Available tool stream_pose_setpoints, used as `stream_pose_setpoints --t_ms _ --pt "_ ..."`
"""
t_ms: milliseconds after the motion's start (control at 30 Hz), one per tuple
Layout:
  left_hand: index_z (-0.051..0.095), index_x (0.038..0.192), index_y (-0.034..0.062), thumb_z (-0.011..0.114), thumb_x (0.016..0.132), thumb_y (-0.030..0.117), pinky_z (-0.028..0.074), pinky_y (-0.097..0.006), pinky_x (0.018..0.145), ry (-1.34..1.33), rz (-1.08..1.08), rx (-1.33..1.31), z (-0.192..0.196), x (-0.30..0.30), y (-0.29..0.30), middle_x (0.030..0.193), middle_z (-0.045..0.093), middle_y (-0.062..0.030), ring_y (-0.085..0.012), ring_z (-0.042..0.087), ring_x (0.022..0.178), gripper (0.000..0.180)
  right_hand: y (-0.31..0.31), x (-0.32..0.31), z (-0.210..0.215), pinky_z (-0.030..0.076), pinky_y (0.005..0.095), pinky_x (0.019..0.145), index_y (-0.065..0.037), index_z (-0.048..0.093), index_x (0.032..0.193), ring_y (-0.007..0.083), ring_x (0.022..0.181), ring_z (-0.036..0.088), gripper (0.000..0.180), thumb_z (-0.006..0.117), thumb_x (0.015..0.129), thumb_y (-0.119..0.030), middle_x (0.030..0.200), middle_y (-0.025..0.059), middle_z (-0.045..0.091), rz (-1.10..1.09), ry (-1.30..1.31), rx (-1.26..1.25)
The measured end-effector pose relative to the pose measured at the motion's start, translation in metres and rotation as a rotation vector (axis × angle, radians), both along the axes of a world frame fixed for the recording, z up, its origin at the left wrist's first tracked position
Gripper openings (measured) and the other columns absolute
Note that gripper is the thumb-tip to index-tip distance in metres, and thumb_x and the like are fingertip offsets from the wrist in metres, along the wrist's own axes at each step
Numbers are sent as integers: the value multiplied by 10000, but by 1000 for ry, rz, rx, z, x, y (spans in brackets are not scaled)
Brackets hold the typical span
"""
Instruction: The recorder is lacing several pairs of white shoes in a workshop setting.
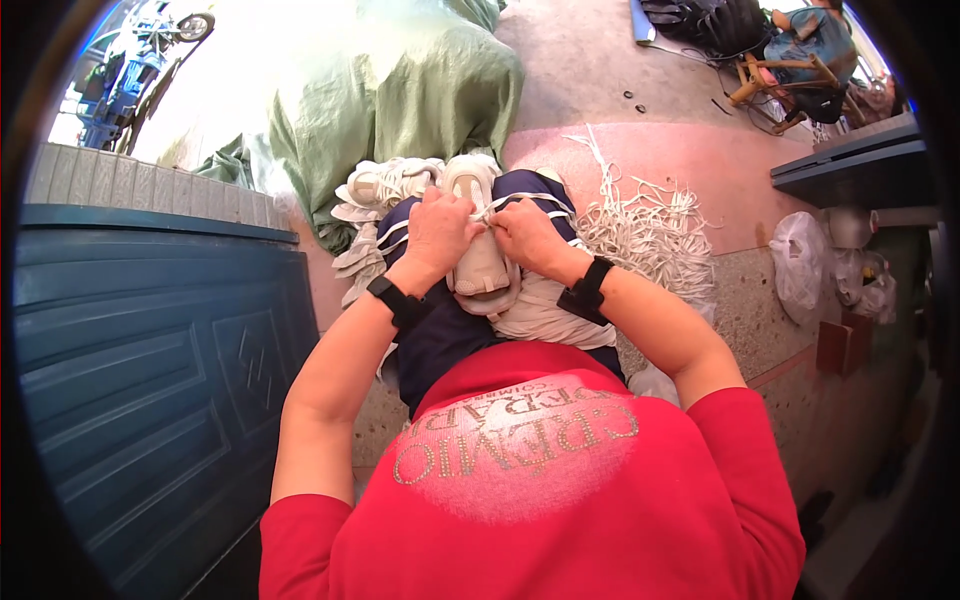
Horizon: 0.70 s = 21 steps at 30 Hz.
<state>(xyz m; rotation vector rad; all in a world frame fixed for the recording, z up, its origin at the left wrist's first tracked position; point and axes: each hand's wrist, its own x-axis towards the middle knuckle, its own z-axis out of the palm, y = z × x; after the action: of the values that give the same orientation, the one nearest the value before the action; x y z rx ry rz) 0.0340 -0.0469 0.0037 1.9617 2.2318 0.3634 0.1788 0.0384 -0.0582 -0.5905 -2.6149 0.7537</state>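
Observation:
A beige-white shoe upper [480, 266] rests on my lap between my thighs, its heel opening toward me. My left hand [440, 236] is at its left side, fingers bent and pinched at the lacing. Opposite it, my right hand [532, 240] has thumb and fingers closed on the white shoelace [540, 200] close to the eyelets. Loose lace trails out over both dark blue trouser legs. The fingertips of both hands partly cover the eyelets. Each wrist wears a black band.
More light shoe uppers [385, 183] are heaped beyond my left knee. A tangled pile of white laces [650, 232] lies on the floor to the right. A green tarp [400, 85] covers something ahead. A blue panelled door [160, 380] stands left; plastic bags [798, 262] hang right. Another person sits far right.

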Motion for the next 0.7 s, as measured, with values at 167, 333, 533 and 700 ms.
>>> stream_pose_setpoints --t_ms 167,333,533,700 --pt "595 790 61 653 707 203 434 -390 649 82 -39 81 -21 -9 11 768 599 -111 -292 534 780 174 -4 -4 12 438 385 722 -46 610 747 303 767 540 101 537 682 -66 720 121 583 -17 113 -33" --pt "523 913 -2 667 691 88 454 -288 587 -854 303 42 -24 -25 16 706 589 -95 -193 568 648 280 6 -15 24 438 322 673 -79 584 721 206 739 550 75 545 668 -114 690 50 592 288 -204 452" --pt "484 1032 -25 676 746 90 437 -238 601 -1282 451 -16 -6 -28 32 716 591 -42 -97 542 660 362 10 -10 43 401 335 704 -99 575 752 194 814 501 88 544 682 -144 798 41 526 315 -104 510" --pt "483 1041 1 657 750 83 429 -214 548 -1240 438 -151 -2 -26 34 719 596 -45 -93 554 616 348 35 -3 154 447 315 770 -12 507 821 275 866 547 33 516 792 -25 916 156 551 158 566 98"
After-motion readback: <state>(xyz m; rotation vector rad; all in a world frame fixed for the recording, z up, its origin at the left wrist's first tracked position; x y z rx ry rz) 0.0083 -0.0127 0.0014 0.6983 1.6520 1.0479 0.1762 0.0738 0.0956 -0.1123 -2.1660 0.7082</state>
